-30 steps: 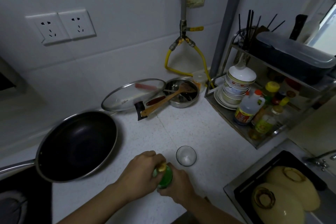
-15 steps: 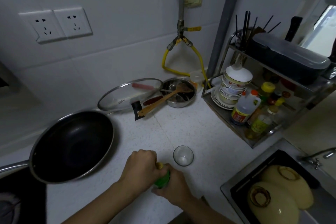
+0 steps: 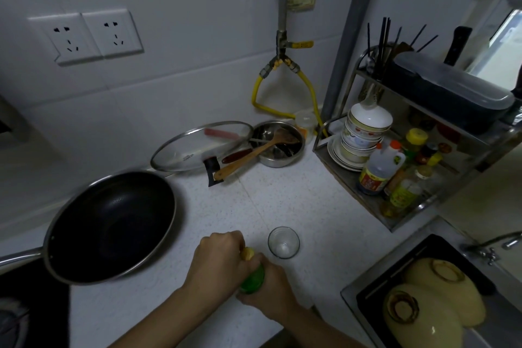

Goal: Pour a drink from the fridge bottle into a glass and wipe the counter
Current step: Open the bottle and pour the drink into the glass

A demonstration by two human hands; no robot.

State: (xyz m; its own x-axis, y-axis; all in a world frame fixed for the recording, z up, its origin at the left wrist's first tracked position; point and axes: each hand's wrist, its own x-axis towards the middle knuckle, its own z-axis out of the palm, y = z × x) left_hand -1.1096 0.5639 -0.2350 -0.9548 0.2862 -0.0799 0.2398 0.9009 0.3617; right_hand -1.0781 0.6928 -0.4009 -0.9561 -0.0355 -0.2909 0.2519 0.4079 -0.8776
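A green bottle (image 3: 253, 280) with a yellow cap (image 3: 248, 254) stands near the front edge of the speckled white counter (image 3: 282, 200). My right hand (image 3: 272, 288) wraps the bottle's body from the right. My left hand (image 3: 217, 258) is closed over the cap from the left. A small clear glass (image 3: 283, 242) stands upright just beyond and to the right of the bottle, with nothing visible in it. Most of the bottle is hidden by my hands.
A black wok (image 3: 111, 224) sits on the left. A glass lid (image 3: 202, 145), a steel bowl (image 3: 278, 144) and a wooden spatula (image 3: 254, 150) lie at the back. A metal rack (image 3: 395, 178) holds bowls and bottles at the right. The sink (image 3: 429, 299) holds upturned yellow bowls.
Both hands stay on the bottle; my left hand has closed further over the cap, hiding more of it. The glass has not moved.
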